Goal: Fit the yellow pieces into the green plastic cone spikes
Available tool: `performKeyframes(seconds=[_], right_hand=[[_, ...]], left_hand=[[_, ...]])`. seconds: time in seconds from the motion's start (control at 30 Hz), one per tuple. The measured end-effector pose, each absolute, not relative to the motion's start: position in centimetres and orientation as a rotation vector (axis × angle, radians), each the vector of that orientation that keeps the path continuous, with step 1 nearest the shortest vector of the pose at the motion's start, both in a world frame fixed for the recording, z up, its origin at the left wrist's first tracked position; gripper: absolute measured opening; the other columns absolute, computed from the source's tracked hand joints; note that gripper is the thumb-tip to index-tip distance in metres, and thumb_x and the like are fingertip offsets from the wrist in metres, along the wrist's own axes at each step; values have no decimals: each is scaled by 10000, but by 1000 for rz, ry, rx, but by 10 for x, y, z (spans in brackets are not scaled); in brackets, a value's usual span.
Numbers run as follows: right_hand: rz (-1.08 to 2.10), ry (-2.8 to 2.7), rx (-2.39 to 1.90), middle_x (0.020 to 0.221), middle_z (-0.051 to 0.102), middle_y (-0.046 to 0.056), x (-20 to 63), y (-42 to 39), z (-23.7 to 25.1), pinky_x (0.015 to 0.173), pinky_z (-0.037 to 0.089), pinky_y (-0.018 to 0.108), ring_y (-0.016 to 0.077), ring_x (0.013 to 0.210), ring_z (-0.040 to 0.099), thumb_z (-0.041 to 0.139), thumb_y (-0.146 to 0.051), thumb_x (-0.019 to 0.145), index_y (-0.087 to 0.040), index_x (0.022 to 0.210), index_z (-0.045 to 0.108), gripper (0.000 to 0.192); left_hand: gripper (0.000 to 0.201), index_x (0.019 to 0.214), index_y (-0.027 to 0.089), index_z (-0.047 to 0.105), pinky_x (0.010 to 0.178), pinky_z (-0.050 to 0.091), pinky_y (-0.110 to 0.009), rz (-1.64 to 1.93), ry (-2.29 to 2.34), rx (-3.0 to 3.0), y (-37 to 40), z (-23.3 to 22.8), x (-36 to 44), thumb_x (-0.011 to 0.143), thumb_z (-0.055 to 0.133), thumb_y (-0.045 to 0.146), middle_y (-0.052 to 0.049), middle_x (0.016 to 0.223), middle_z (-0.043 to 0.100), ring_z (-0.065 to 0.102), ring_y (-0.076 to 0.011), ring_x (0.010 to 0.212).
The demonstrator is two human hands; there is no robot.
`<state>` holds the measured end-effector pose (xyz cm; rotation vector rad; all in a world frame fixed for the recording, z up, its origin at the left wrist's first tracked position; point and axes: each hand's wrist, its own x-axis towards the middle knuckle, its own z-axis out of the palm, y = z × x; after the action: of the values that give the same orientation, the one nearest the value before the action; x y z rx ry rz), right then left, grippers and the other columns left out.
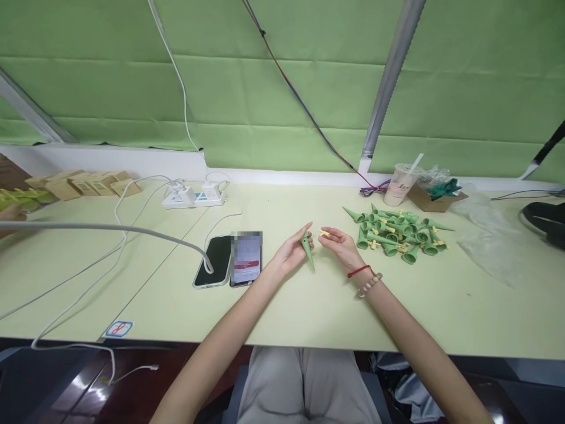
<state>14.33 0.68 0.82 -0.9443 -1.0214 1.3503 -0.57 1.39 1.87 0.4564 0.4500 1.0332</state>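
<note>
Green cone (308, 251), one: gripped in left hand (289, 254), narrow tip slanting toward the lap (304, 383). Yellow piece (324, 234), one: pinched in right hand (342, 245), just right of the cone.

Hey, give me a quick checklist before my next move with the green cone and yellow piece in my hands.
1. Left hand holding the green cone: ok.
2. Right hand holding the yellow piece: ok, in the fingertips.
3. Cone and yellow piece apart: ok, a gap shows.
4. Yellow piece undamaged: cannot tell, too small.
5. Drink cup away from both hands: ok, upright behind the cone pile.
6. Left forearm off the right-hand phone: cannot tell.
</note>
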Motion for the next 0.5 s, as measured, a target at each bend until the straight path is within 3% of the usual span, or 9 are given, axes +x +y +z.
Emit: performKeyframes(seconds=[0.1,0.2,0.3,0.37,0.5], right_hand=[[1296,-1022,-990,725,677,17,143,7,9,708,506,263,109,662,625,782,-323,513,-164,834,635,387],[1272,-1007,-1043,668,650,13,142,6,9,636,514,254,93,567,599,732,-403,579,-151,758,622,328],[1256,-1031,-1061,668,629,-3,141,5,9,644,511,240,87,575,596,734,-399,576,-155,745,613,321],[1264,-1069,-1045,665,619,-17,141,4,9,664,513,250,95,592,605,739,-391,571,-171,832,613,363],[1221,-1194,-1004,649,586,-31,141,4,8,644,515,261,98,578,596,681,-423,643,-195,925,620,368]], left_hand=[[233,990,130,578,615,478,-183,1094,527,495,13,20,-3,758,568,108,-7,694,545,549,-61,598],[144,821,113,578,445,408,-129,1126,712,583,12,21,0,727,635,207,13,653,517,481,-19,468],[347,833,118,570,315,276,-135,1129,809,695,10,20,2,733,584,450,26,622,494,383,3,357],[509,920,132,570,287,208,-148,1089,806,763,10,20,1,738,467,596,42,565,460,308,4,304],[650,976,141,548,296,146,-154,987,805,809,9,20,-1,724,333,700,86,418,324,198,-12,271]])
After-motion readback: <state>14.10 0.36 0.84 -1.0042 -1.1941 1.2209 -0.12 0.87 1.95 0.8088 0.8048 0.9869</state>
